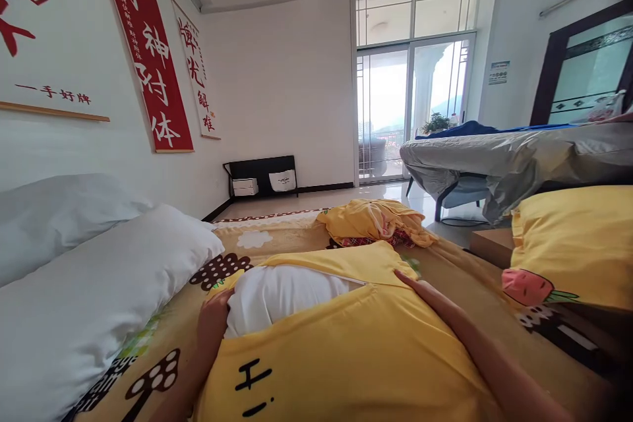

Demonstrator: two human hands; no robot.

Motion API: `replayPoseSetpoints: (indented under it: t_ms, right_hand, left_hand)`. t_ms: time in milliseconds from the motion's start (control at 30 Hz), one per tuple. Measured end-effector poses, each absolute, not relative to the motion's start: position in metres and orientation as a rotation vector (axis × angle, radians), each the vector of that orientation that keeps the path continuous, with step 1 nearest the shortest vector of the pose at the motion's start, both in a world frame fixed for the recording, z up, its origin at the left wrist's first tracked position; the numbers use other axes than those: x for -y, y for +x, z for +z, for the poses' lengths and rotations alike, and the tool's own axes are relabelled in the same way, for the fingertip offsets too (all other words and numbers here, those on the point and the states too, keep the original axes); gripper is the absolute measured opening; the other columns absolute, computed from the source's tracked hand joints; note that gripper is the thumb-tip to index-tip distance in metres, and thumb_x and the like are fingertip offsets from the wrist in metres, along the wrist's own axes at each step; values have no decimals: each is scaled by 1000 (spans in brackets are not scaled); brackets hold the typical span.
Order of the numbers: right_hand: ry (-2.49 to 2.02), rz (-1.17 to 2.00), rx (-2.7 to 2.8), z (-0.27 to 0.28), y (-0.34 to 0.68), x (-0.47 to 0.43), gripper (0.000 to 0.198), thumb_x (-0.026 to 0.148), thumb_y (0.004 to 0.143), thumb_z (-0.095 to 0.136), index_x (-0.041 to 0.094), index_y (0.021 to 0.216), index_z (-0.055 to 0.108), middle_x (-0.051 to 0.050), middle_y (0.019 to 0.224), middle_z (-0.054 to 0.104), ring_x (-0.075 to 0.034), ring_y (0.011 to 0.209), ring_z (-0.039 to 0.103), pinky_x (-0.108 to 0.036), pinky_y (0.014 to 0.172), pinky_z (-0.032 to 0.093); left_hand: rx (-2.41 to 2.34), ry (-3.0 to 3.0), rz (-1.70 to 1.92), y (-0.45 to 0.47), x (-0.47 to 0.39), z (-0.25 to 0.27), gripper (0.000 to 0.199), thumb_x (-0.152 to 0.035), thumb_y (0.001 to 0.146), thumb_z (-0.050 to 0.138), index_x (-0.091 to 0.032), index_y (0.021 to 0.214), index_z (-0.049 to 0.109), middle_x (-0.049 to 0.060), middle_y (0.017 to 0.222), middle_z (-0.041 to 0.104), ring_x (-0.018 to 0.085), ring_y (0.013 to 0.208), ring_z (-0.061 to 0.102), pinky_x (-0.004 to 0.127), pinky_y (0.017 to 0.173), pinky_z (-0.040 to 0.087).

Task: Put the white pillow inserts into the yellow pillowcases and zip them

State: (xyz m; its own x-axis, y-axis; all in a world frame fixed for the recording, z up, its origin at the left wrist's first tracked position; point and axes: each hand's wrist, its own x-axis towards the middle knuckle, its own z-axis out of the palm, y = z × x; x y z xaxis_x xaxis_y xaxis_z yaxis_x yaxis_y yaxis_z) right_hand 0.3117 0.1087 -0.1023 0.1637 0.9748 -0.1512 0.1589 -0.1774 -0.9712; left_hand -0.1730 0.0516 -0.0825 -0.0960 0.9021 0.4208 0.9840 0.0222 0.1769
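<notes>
The case (346, 349), yellow with "Hi" printed in black, lies on the bed (455, 270) directly before the person, its slit gaping toward the left. The white insert (287, 293) inside bulges out through this gap, while at the right the two edges run close together. The left hand (217, 303) is at the left end, against the insert and the case; its fingers are mostly hidden, so I cannot tell how far they are closed. The right hand (418, 287) touches the case's far right edge, thumb side up; whether it pinches the cloth I cannot tell. Two white pillows (123, 277) lie to the left, a crumpled yellow heap (370, 219) just beyond the case, and a plump yellow pillow (578, 237) to the right. Farther off stand a plastic-draped table (455, 155) and glass doors (383, 112); a red scroll (148, 53) hangs on the left wall.
</notes>
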Motion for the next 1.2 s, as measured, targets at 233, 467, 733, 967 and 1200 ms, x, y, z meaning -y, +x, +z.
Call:
replayPoseSetpoints:
  t_ms: [233,467,733,967,1200]
  right_hand:
    - [-1309,1054,1067,-75,295,-83,45,60,65,68,21,87,64,-10,81,73,-26,75,69,-36,69,56]
    - [-1338,498,1220,-34,236,-24,49,68,68,54,20,72,61,-11,74,71,-28,71,64,-36,62,48]
    - [-1554,262,1029,-19,316,-15,40,60,68,49,23,51,52,-8,52,59,-24,57,56,-33,51,39]
    - [-1479,622,633,-69,331,-16,36,54,62,62,22,50,52,-3,49,54,-19,51,50,-31,44,40]
    - [-1488,543,543,-30,318,16,30,54,62,59,27,55,48,-4,51,54,-19,49,50,-34,41,40]
  left_hand:
    - [1964,-2074,-677,-148,-39,-45,37,-6,81,38,-18,95,70,11,109,71,24,104,65,35,90,44]
    - [1749,-2102,-733,-127,-42,6,25,-15,77,41,-17,75,65,13,86,72,26,86,64,35,82,46]
    - [2002,-2207,-1496,-196,-41,-44,48,-37,64,50,-18,102,71,10,120,68,33,115,58,41,99,44]
    - [2550,-2031,-2236,-219,-29,-103,76,-67,78,42,-16,134,50,15,146,45,32,134,40,46,100,44]
    - [2357,-2246,-1883,-184,-39,-87,60,-70,67,50,-20,93,72,14,103,73,35,114,57,46,98,44]
